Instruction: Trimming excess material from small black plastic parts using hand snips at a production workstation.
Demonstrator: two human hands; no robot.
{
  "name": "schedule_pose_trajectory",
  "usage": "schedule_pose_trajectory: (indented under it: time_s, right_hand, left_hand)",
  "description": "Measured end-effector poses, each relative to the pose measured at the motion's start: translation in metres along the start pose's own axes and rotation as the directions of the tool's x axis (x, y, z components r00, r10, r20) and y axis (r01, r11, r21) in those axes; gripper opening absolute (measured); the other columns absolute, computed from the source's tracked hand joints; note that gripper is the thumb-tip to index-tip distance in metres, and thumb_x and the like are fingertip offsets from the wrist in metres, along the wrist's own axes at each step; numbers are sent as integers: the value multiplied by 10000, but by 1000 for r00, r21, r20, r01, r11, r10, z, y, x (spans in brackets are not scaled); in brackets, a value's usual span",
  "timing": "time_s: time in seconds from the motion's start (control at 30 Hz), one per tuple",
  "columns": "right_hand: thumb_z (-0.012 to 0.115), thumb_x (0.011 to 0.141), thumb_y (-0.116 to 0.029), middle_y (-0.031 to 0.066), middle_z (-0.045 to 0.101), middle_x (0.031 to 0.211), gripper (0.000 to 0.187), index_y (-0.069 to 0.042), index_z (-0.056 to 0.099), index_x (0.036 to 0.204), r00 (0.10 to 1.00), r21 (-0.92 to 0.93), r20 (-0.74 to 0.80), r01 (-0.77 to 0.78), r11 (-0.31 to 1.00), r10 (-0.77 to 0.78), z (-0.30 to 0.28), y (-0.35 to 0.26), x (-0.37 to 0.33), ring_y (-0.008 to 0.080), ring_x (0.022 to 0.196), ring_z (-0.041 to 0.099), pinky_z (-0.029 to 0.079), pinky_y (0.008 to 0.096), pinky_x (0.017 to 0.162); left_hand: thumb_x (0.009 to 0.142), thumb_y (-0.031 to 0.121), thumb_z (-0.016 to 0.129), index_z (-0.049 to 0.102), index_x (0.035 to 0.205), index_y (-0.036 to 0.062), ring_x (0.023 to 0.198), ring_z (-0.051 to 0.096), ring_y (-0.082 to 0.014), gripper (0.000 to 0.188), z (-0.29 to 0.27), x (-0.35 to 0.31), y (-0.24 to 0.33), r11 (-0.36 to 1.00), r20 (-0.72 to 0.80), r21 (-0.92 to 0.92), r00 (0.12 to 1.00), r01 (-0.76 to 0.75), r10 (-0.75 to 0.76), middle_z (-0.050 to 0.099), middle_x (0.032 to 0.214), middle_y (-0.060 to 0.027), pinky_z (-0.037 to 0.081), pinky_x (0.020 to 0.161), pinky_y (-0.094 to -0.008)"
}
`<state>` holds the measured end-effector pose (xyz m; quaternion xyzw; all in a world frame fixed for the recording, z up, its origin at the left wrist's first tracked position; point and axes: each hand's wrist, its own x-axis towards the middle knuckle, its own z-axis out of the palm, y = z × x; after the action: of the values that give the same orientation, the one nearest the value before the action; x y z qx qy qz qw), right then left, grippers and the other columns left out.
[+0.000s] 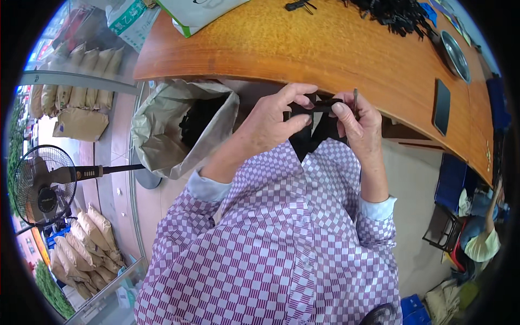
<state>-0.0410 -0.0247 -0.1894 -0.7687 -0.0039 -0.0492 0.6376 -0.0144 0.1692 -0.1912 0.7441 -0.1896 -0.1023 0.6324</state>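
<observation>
I see both hands raised close together just in front of the edge of the wooden table (336, 59), above the lap. My left hand (273, 124) is closed on a small black part (319, 106): the thumb presses on it from below and the fingers curl over it from above. My right hand (360, 127) holds the same black part from the other side, with the thumb lying along its top, and a thin dark pin or strip (356, 99) stands upright between the fingers of this hand. The exact shape of the black part I cannot tell, because the fingers cover most of it. Below the hands hangs a piece of dark cloth, in front of the purple and white checked shirt (281, 244). To the left of the hands, on the floor beside the table, stands an open grey sack (162, 130) with black pieces inside. On the far side of the table lies a heap of black pieces (398, 13), near it a round metal bowl (455, 54), and nearer to the table edge a dark phone (442, 106) lies flat. A green and white bag (195, 13) rests at the far left end of the table. On the floor at the left stands a fan (43, 184), with filled brown sacks (81, 81) stacked beyond it.
</observation>
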Motion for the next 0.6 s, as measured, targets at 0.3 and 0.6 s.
schedule_pose_trajectory:
  time_s: [0.3, 0.6]
  right_hand:
    - [623, 888, -211, -36, 528, 662, 189, -24, 594, 897, 910, 20, 395, -147, 989, 127, -9, -17, -21, 9, 493, 389, 287, 172, 426]
    - [610, 900, -269, -60, 460, 629, 245, -25, 603, 884, 836, 40, 542, -129, 991, 88, 6, 1, -26, 9, 527, 355, 269, 180, 456]
  left_hand:
    - [730, 50, 725, 412, 1292, 47, 881, 610, -194, 643, -2, -36, 29, 986, 294, 163, 952, 34, -82, 615, 963, -124, 489, 783, -347]
    - [771, 18, 693, 346, 1300, 47, 741, 605, -151, 634, 11, -58, -3, 920, 324, -193, 907, 342, -270, 599, 956, -118, 498, 630, -260]
